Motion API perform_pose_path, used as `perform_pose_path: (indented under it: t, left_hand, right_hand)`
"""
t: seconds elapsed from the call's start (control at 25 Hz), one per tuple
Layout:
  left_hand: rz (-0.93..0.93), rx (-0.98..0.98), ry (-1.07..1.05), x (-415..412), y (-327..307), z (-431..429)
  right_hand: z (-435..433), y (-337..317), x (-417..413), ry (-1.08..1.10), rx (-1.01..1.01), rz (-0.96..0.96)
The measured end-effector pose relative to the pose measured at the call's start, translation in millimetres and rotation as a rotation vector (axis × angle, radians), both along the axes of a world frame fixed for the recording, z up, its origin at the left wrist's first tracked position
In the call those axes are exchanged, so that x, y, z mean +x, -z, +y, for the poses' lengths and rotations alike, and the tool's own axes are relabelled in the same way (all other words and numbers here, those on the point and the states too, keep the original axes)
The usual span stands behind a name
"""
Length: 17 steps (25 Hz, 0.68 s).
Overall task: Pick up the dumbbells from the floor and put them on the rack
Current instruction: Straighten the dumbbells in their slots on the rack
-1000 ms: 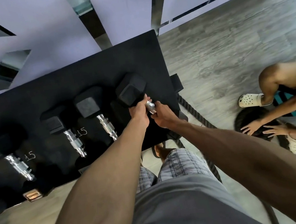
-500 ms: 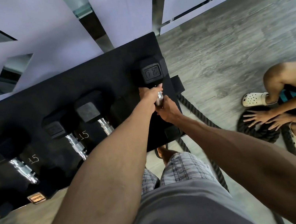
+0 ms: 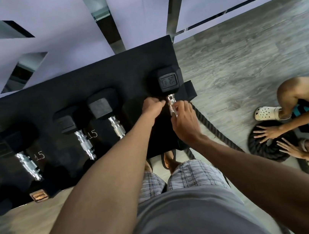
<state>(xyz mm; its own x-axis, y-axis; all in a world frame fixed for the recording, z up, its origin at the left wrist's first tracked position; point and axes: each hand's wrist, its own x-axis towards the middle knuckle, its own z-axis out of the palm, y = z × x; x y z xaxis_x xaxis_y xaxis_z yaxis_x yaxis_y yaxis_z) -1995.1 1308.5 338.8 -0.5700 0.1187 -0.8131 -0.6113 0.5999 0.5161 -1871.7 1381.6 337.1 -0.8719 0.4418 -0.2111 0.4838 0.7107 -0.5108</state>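
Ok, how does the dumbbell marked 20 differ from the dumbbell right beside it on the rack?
The 20 dumbbell has both hands on its chrome handle, left hand and right hand; the neighbouring dumbbell is untouched. The 20 dumbbell shows a stamped number on its end face; the neighbouring dumbbell shows none readable. Both have black hex heads and chrome handles.
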Motion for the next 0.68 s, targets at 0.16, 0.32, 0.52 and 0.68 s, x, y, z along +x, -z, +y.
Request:
perform_pose_path:
  t: [0.16,0.32,0.52,0.68]
  left_hand:
    - [0.160,-0.070,0.024,0.5,-13.7,-62.0]
    - [0.201,-0.115,-0.055,0.0,-9.2,-124.6]
    - [0.271,-0.275,-0.136,-2.8,3.5,-163.2]
    - [-0.023,0.033,-0.409,-22.5,19.1,-163.7]
  right_hand:
    - [-33.6,-6.4,-10.7,-0.169,-0.121,0.039]
    - [-77.5,0.1,-30.2,-0.289,-0.220,-0.044]
    - [-121.1,14.8,-52.1,-0.280,-0.448,-0.278]
    - [-144.9,26.2,-62.2,-0.112,-0.578,-0.393]
